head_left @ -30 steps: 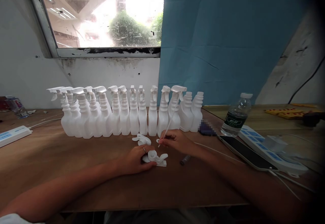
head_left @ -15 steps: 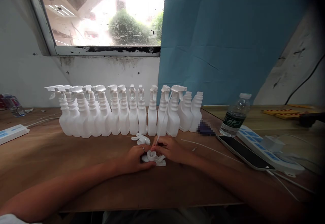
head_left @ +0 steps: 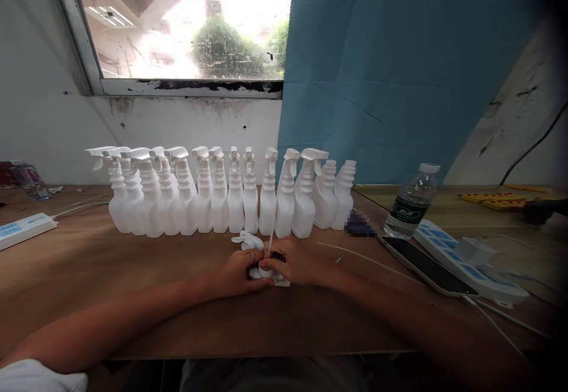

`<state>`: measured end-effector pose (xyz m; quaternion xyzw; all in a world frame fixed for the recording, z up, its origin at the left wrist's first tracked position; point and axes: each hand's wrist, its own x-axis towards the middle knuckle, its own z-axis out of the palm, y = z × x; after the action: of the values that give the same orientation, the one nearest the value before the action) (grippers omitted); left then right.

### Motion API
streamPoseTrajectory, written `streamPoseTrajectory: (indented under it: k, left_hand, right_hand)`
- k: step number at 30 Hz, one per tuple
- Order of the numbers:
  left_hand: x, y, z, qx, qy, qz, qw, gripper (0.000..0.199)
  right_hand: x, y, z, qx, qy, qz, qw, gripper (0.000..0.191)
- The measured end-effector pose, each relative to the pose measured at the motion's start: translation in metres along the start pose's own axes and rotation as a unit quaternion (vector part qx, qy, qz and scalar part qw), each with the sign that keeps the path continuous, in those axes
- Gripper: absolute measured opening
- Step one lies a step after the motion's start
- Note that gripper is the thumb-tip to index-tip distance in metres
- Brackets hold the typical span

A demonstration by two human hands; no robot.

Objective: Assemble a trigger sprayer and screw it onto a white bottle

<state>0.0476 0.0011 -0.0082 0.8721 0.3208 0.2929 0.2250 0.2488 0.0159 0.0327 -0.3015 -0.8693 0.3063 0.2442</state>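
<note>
Low over the table, my left hand (head_left: 242, 270) is closed around a white trigger spray head (head_left: 265, 272), whose round collar faces up. Between the fingertips of my right hand (head_left: 288, 262) is a thin white dip tube (head_left: 271, 235), standing nearly upright with its lower end at the collar. The fingers hide the exact point where tube and collar meet. Just behind my left hand lies another white spray head (head_left: 247, 240). Farther back stands a row of white spray bottles (head_left: 219, 202), most with trigger heads on; two bottles at the right end (head_left: 341, 196) have bare necks.
At the right stand a water bottle (head_left: 406, 205), a phone (head_left: 428, 266) and a power strip (head_left: 470, 270) with cables. A loose white tube (head_left: 364, 262) lies right of my hands. Another power strip (head_left: 26, 230) sits at the far left. The wall and window close off the back.
The dip tube has swung from a rightward slant to nearly upright, its lower end now at the collar. My right hand has shifted slightly left, over the spray head.
</note>
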Motion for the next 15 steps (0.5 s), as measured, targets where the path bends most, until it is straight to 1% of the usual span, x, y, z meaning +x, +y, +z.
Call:
streamPoseTrajectory:
  k: [3, 5, 6, 8, 9, 10, 12, 13, 15]
  left_hand:
    - [-0.001, 0.002, -0.001, 0.003, -0.003, -0.005, 1.0, 0.027]
    - [-0.003, 0.004, -0.002, -0.006, -0.009, -0.02, 1.0, 0.028]
    - [-0.004, 0.006, -0.002, -0.016, -0.008, -0.031, 0.999, 0.03]
    - [-0.005, 0.01, -0.004, -0.041, 0.012, -0.056, 0.997, 0.033]
    - [-0.004, 0.013, -0.004, -0.054, 0.026, -0.064, 0.996, 0.034]
    - [-0.002, 0.017, -0.006, -0.064, 0.041, -0.065, 0.995, 0.035]
    - [0.008, 0.028, -0.008, -0.064, 0.053, -0.046, 0.995, 0.037]
    - [0.016, 0.035, -0.009, -0.059, 0.046, -0.025, 0.997, 0.038]
    - [0.037, 0.052, -0.01, -0.042, 0.021, 0.036, 0.998, 0.039]
  right_hand:
    - [-0.004, 0.004, -0.001, 0.05, 0.001, 0.004, 0.999, 0.024]
    - [-0.009, 0.004, -0.004, 0.061, -0.011, 0.0, 0.998, 0.023]
    - [-0.013, 0.003, -0.006, 0.059, -0.01, 0.001, 0.998, 0.025]
    - [-0.023, -0.001, -0.009, 0.045, 0.007, 0.025, 0.999, 0.043]
    - [-0.029, -0.003, -0.01, 0.04, 0.02, 0.045, 0.998, 0.05]
    - [-0.035, -0.005, -0.01, 0.043, 0.035, 0.065, 0.996, 0.052]
    - [-0.049, -0.007, -0.011, 0.067, 0.078, 0.087, 0.991, 0.041]
    - [-0.057, -0.006, -0.012, 0.088, 0.108, 0.09, 0.986, 0.034]
    - [-0.074, -0.003, -0.016, 0.126, 0.183, 0.098, 0.97, 0.031]
